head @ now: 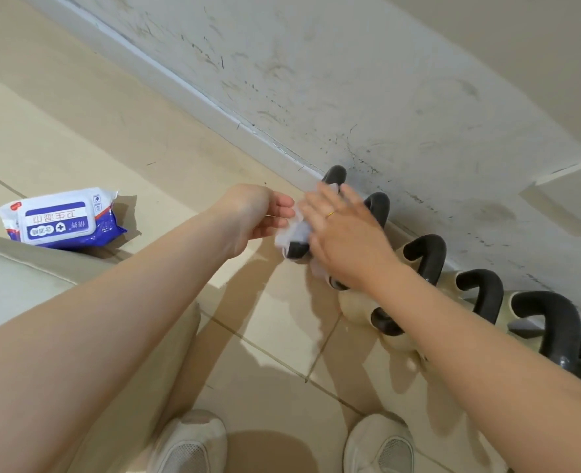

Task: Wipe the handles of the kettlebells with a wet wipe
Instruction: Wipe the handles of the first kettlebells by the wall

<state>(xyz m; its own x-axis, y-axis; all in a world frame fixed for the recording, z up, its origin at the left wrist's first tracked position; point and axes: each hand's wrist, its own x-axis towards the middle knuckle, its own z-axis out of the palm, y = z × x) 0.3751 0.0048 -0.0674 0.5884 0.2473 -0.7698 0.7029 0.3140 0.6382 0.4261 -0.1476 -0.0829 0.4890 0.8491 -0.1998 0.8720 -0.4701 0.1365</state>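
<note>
Kettlebells with black curved handles and cream bodies (360,310) line the base of the scuffed grey-white wall (350,80), running from the middle of the scene off to the near right. Over the far end of that row, both bare hands meet on a thin white wet wipe (292,233). It is draped over the black handle of the farthest kettlebell (333,174), whose near leg pokes out dark beneath the cloth. Left hand (255,213) pinches the wipe's left edge, fingers curled around it. Right hand (343,227), a thin gold ring on one finger, lies flat and spread over the wipe and handle, pressing down rather than clutching. Out on the beige floor tiles (111,138) to the far left, well apart, sits a blue-and-white soft pack of wipes (60,221). White shoes (193,445) show at the near edge.
</note>
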